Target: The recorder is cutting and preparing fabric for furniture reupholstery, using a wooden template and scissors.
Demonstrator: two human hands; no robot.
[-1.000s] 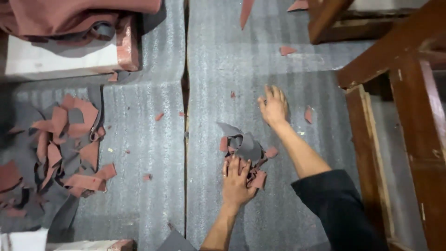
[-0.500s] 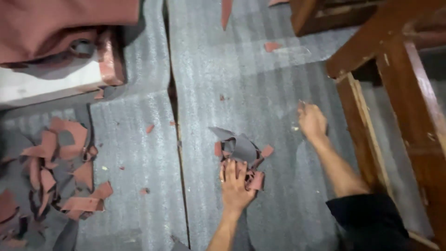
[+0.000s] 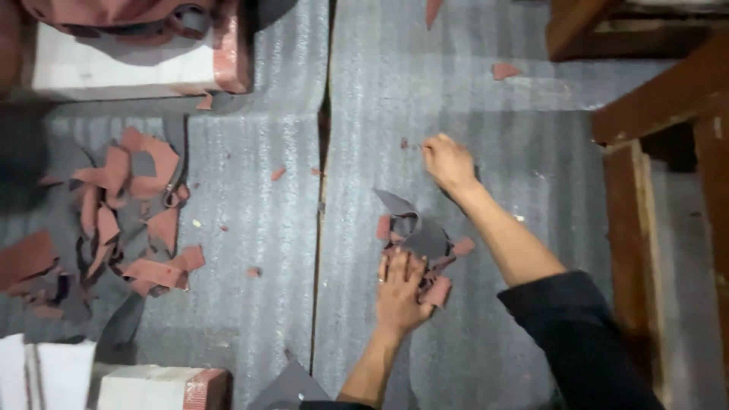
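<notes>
A small pile of grey and reddish-brown scraps (image 3: 419,234) lies on the grey ribbed foam mat (image 3: 486,114). My left hand (image 3: 399,292) rests flat on the near side of this pile, fingers spread. Beyond the pile, my right hand (image 3: 448,161) is down on the mat with its fingers curled. Just left of its fingertips lies a tiny reddish scrap (image 3: 404,143). Whether the curled fingers hold anything is hidden.
A larger heap of reddish and grey scraps (image 3: 129,212) spreads at the left. White blocks with reddish edges sit top left (image 3: 129,68) and bottom left (image 3: 159,387). A brown wooden frame (image 3: 661,99) stands at the right. A seam (image 3: 323,228) splits the mats. Loose scraps dot them.
My right hand went out to the right, where a small scrap lay, and has come back left above the pile. That scrap no longer shows. My left hand stayed on the pile.
</notes>
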